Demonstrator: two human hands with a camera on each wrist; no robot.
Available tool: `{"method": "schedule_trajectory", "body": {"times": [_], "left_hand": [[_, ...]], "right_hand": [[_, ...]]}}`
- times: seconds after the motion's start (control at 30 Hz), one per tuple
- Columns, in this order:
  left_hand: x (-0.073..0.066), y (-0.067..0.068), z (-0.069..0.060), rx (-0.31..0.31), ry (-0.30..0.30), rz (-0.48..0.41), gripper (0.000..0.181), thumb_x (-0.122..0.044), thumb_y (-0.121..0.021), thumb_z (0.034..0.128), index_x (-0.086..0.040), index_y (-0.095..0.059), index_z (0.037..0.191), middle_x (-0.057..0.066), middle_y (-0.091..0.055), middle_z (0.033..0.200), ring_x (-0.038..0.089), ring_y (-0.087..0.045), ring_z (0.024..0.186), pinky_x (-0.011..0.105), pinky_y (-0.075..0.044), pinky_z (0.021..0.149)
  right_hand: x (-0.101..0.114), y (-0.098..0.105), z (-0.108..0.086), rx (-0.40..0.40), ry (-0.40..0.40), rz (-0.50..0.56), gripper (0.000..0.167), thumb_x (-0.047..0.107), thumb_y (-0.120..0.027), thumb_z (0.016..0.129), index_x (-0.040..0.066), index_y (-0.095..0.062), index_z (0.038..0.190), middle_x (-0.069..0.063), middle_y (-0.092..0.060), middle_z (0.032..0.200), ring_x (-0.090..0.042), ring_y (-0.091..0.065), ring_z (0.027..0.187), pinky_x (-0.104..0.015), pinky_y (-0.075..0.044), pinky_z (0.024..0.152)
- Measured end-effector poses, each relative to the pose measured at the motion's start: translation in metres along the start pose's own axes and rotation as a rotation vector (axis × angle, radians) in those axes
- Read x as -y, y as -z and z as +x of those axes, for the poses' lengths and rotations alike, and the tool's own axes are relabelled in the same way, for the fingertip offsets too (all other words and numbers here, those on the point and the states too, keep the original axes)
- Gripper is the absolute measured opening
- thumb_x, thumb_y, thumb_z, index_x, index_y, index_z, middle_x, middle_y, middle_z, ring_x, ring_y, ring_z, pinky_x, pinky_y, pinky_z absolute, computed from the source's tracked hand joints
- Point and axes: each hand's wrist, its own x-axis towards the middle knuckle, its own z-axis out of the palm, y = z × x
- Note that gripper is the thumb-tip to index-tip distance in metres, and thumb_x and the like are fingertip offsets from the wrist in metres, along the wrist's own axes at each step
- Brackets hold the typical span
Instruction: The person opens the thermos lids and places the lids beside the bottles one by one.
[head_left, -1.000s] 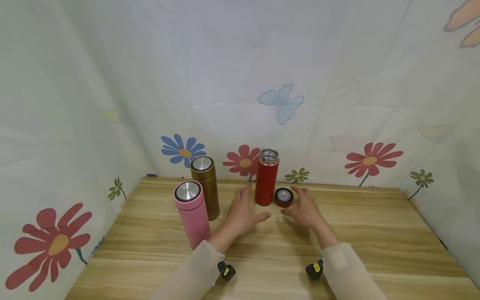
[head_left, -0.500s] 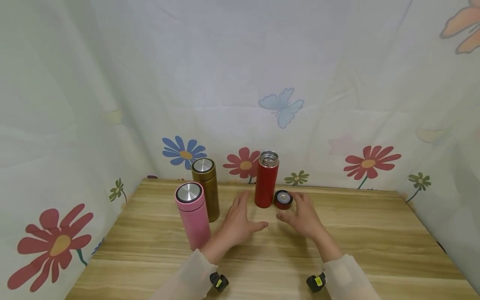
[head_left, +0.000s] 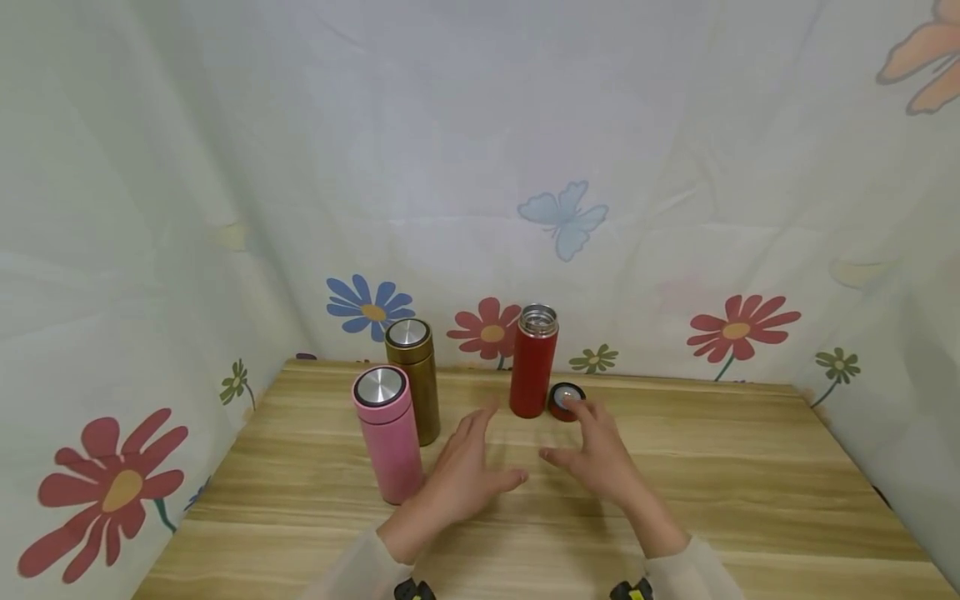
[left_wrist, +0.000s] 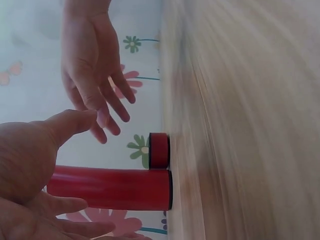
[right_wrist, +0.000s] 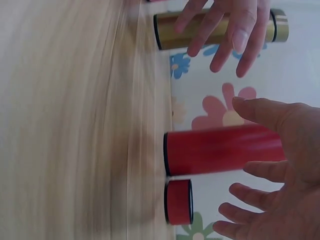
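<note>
A red thermos bottle [head_left: 533,371] stands upright without its lid, its steel mouth showing. Right beside it on the table lies its red lid [head_left: 558,408], inner side up. My left hand [head_left: 465,471] hovers in front of the bottle to the left, fingers spread and holding nothing. On the other side, my right hand [head_left: 600,454] is held over the table just in front of the lid, its fingers loosely extended. In the right wrist view a gap shows between the right hand's fingers and both the red bottle [right_wrist: 220,150] and the lid [right_wrist: 179,202].
A pink thermos [head_left: 390,450] stands to the left, close to my left forearm. Behind it is a gold thermos [head_left: 423,392], also lidded. The wooden table [head_left: 735,467] ends at a hanging cloth [head_left: 637,275] printed with flowers.
Both hands have drawn back a little toward me, away from the red bottle and lid. The bottles and the lid have stayed in place; the head view has shifted slightly.
</note>
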Motion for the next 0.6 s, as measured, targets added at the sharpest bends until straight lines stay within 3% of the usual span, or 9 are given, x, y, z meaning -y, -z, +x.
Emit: {"method": "schedule_trajectory", "body": {"times": [0.37, 0.6], "left_hand": [[0.007, 0.007, -0.031, 0.014, -0.028, 0.026, 0.091, -0.057, -0.081, 0.0831, -0.018, -0.042, 0.155, 0.01, -0.05, 0.154, 0.033, -0.053, 0.139, 0.059, -0.046, 0.11], [0.016, 0.016, -0.05, 0.018, -0.035, 0.043, 0.078, -0.056, -0.078, 0.0862, -0.018, -0.05, 0.148, 0.008, -0.057, 0.147, 0.032, -0.058, 0.133, 0.058, -0.05, 0.104]], "right_hand": [[0.018, -0.017, -0.023, -0.012, 0.061, 0.051, 0.079, 0.029, -0.088, 0.083, 0.011, -0.051, 0.149, -0.012, -0.05, 0.149, -0.038, -0.044, 0.142, -0.064, -0.042, 0.11], [0.03, -0.028, -0.034, 0.029, 0.07, 0.098, 0.078, 0.032, -0.088, 0.083, 0.014, -0.052, 0.149, -0.011, -0.051, 0.145, -0.034, -0.048, 0.137, -0.061, -0.045, 0.108]]}}
